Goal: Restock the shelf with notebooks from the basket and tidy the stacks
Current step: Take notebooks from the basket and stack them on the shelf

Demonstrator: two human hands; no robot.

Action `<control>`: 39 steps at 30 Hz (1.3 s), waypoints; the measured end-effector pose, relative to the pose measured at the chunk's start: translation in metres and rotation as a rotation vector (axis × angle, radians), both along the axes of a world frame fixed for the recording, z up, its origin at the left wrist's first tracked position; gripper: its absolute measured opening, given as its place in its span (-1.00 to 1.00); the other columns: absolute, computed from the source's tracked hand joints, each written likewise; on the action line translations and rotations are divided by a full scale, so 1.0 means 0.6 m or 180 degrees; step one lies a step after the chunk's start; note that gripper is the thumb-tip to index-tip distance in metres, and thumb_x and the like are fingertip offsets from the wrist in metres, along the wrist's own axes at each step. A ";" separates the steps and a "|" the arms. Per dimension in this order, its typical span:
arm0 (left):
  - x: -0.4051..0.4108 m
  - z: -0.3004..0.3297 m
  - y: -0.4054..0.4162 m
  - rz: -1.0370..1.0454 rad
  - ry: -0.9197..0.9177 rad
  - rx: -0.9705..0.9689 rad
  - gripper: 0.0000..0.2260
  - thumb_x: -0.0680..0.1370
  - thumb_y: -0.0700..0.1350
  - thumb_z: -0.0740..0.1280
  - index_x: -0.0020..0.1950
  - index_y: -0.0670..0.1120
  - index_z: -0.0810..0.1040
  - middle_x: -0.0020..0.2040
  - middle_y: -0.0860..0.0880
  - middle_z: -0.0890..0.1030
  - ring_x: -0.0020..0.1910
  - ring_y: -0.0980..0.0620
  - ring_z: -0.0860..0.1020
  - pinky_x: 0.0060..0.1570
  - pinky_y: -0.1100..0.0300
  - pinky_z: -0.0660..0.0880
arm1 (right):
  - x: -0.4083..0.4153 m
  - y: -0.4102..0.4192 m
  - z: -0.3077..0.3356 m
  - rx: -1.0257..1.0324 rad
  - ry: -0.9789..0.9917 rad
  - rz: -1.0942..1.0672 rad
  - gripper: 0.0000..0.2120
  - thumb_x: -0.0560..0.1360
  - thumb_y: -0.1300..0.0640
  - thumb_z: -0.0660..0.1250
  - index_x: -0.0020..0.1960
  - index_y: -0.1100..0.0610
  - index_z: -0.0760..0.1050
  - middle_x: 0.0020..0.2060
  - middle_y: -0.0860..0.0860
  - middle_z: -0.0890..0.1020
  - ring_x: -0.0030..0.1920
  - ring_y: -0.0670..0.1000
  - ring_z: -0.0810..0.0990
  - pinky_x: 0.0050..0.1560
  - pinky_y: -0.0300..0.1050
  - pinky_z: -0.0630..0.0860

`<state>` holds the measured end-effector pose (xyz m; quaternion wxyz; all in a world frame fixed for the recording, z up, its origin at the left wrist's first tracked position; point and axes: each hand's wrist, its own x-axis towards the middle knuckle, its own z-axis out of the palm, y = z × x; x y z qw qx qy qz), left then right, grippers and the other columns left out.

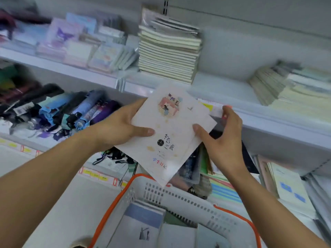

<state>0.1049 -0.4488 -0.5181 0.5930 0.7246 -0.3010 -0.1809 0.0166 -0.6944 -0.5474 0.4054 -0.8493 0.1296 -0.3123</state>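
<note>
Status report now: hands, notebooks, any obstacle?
Left hand and right hand both grip white illustrated notebooks. Above grey basket with orange handles, below shelf. Nothing blocking.

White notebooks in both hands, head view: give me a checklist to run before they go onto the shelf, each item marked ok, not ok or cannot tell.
1. Left hand grip on white notebooks: ok.
2. Right hand grip on their other edge: ok.
3. Held notebooks squared: not ok, fanned.
4. Tall stack tidy: not ok, top copies skewed.
5. Free shelf space beside it: ok.
6. Basket still holds stock: ok.
</note>
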 end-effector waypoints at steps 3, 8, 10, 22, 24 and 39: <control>0.001 0.020 0.012 0.0227 0.0344 -0.0920 -0.36 0.48 -0.35 0.39 0.41 0.21 0.36 0.22 0.06 0.64 0.15 -0.03 0.64 0.03 -0.03 0.62 | -0.013 0.032 0.050 0.1770 0.0223 0.0688 -0.22 0.35 -0.18 0.49 0.45 -0.05 0.25 0.26 -0.01 0.57 0.10 -0.01 0.66 0.06 0.03 0.62; -0.006 0.043 -0.020 0.0639 0.0188 -0.1777 -0.24 0.44 -0.42 0.39 0.48 0.19 0.27 0.28 0.02 0.60 0.22 -0.04 0.59 0.07 -0.04 0.60 | -0.020 0.099 0.123 0.2088 0.0837 0.1980 -0.70 0.57 -0.06 0.27 0.26 0.01 0.45 -0.08 0.13 0.71 -0.30 0.23 0.67 -0.36 0.05 0.66; -0.005 0.049 -0.037 0.0839 -0.0033 -0.1812 -0.24 0.46 -0.38 0.41 0.51 0.17 0.25 0.31 0.07 0.57 0.25 0.00 0.57 0.11 -0.02 0.59 | -0.010 0.111 0.138 0.1865 0.0592 0.1815 -0.80 0.65 0.05 0.19 0.25 0.07 0.42 -0.28 0.09 0.68 -0.51 0.13 0.56 -0.55 -0.10 0.54; 0.003 0.074 -0.038 0.1153 0.0901 -0.2074 -0.59 0.59 0.20 0.07 0.35 0.09 0.45 0.19 0.02 0.62 -0.01 0.02 0.68 0.00 -0.02 0.63 | 0.277 0.017 0.390 0.3408 0.0144 0.1527 -0.89 0.69 0.30 0.04 0.09 0.28 0.32 -0.17 0.19 0.44 -0.62 -0.05 0.49 -0.64 -0.37 0.38; 0.005 0.076 -0.039 0.1200 0.0998 -0.1978 -0.61 0.59 0.20 0.08 0.31 0.09 0.47 0.16 0.02 0.64 -0.04 0.01 0.69 0.03 -0.06 0.62 | 0.320 0.006 0.412 0.2984 0.0374 0.1370 -0.81 0.69 0.27 0.08 0.28 0.30 0.28 -0.06 0.27 0.48 -0.58 0.03 0.58 -0.53 -0.28 0.54; 0.006 0.020 -0.053 0.0622 -0.0347 0.0593 -0.79 0.60 0.09 0.26 0.10 0.02 0.59 0.03 0.01 0.63 -0.07 0.04 0.64 -0.08 0.14 0.55 | 0.178 -0.011 0.204 -0.0950 -0.1540 0.0280 -0.86 0.57 0.14 0.29 -0.07 0.15 0.60 -0.20 0.00 0.64 -0.24 -0.02 0.62 -0.21 -0.15 0.54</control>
